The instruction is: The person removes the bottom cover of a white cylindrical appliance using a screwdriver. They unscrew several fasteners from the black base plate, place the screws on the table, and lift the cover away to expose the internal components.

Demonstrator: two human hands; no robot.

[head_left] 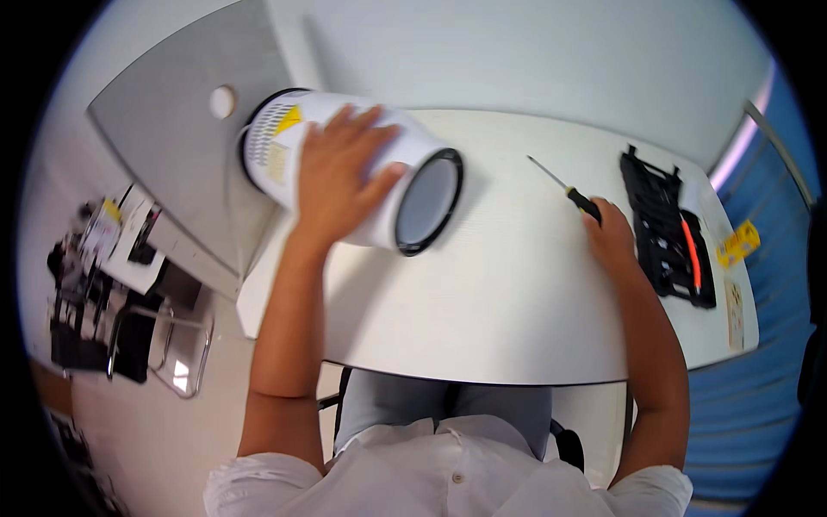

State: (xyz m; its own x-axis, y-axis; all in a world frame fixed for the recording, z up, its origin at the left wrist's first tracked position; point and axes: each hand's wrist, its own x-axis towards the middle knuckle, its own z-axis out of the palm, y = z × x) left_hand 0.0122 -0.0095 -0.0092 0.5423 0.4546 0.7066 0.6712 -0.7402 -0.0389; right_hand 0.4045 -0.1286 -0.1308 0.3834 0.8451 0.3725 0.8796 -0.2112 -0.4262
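A white cylindrical appliance (379,121) with black end rims lies on its side on the table, left of the middle. Vent holes and a yellow warning label show near its left end; a round grey face is turned to the right. My left hand (340,172) rests on the appliance's upper side with fingers and thumb spread. Further right, my right hand (612,234) is closed round the black and yellow handle of a screwdriver (579,198). The screwdriver's thin shaft points away to the far left, apart from the appliance.
On the right of the white table (482,319) lies an open black tool case (650,198) holding an orange-handled tool (692,254). Beside it is a small yellow box (738,244). A grey partition (172,112) stands at the left, and a blue curtain (749,345) hangs at the right.
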